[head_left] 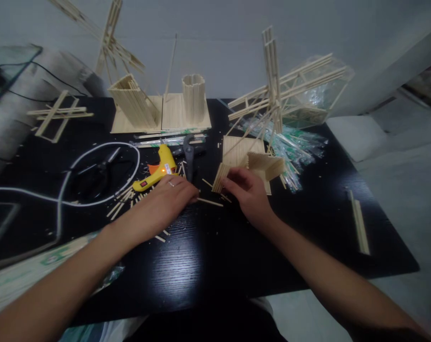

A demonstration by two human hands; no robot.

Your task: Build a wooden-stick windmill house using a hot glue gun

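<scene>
My left hand (pixel 177 192), a ring on one finger, is closed, its fingertips at one end of a thin wooden stick (pixel 210 202) that points right, low over the black table. My right hand (pixel 250 194) curls its thumb and fingers against a small ribbed panel of glued sticks (pixel 220 177). That panel leans at the left edge of a flat stick base (pixel 242 149). A second ribbed wall (pixel 267 165) rises just behind my right hand. Close beyond my left hand lie a yellow glue gun (pixel 158 172) with a lit orange spot and dark-handled pliers (pixel 188 156).
Cut sticks (pixel 120 204) lie scattered by the glue gun. A white cable (pixel 83 203) loops at left. Stick models, including a stick tower (pixel 194 99) and a windmill-like frame (pixel 274 95), stand at the back. Plastic-wrapped sticks (pixel 293 147) lie right. Loose sticks (pixel 359 225) rest near the right edge.
</scene>
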